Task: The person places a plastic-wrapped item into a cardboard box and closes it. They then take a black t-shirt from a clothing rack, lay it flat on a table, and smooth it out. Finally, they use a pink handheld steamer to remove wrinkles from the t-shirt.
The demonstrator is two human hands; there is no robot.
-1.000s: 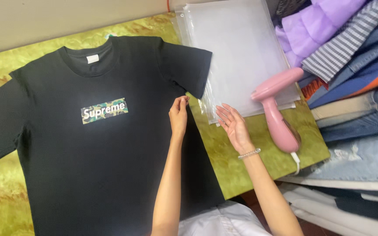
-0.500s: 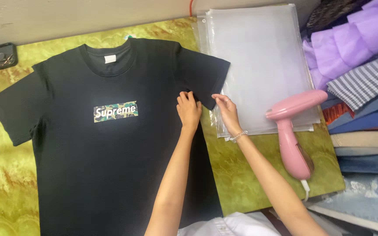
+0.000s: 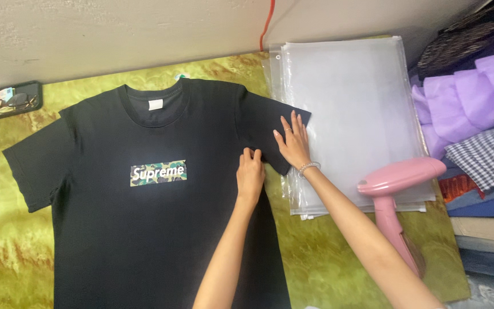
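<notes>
A black t-shirt (image 3: 144,223) with a small camouflage box print on the chest lies flat, front up, on a yellow-green marbled table (image 3: 7,252). My left hand (image 3: 250,174) presses on the shirt just below its right armpit, fingers together. My right hand (image 3: 293,143), with a bead bracelet at the wrist, lies flat with fingers spread on the shirt's right sleeve (image 3: 270,129). That sleeve overlaps the edge of a stack of clear plastic bags (image 3: 355,120).
A pink handheld steamer (image 3: 395,194) lies on the table right of my right arm. Folded clothes (image 3: 481,143) are piled along the right side. A small dark tray (image 3: 11,98) with glasses sits at the far left by the wall.
Both hands have moved up the shirt's right side toward the sleeve. My right hand has gone from the table onto the sleeve.
</notes>
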